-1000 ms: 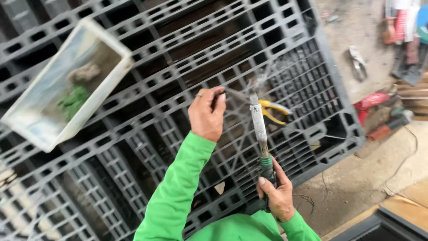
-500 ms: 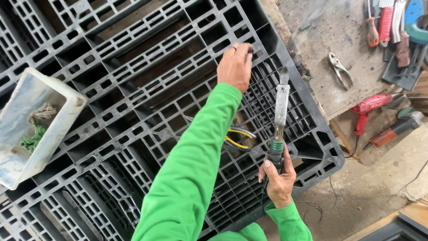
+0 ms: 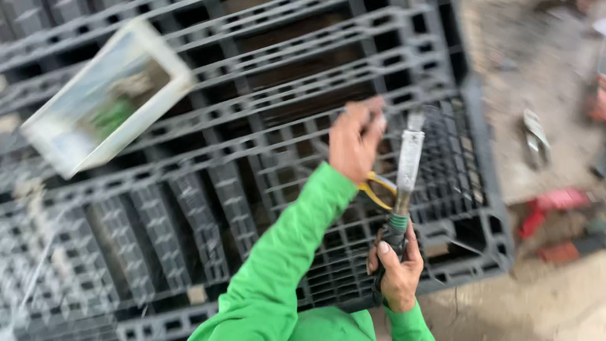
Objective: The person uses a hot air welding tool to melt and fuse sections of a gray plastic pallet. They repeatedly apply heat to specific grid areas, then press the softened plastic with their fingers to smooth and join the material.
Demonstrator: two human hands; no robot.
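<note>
Soldering-type tool (image 3: 404,183), long metal blade above green collar, upright over dark plastic pallet (image 3: 252,145). Right hand (image 3: 396,270) wrapped tight round its dark handle. Left hand (image 3: 355,139), green sleeve, fingers pinched together near blade tip; what it pinches too blurred to tell. Yellow-handled pliers (image 3: 379,189) on pallet between hands. White tray (image 3: 104,95) farther left on pallet. Red tools (image 3: 555,208) on ground at right, well apart.

No labels, signs or screens show. The one package-like thing is a white rectangular plastic tub (image 3: 107,95), open-topped and tilted, lying at about ten o'clock on the black plastic pallet (image 3: 265,57), with something green and pale, blurred, inside it.
</note>
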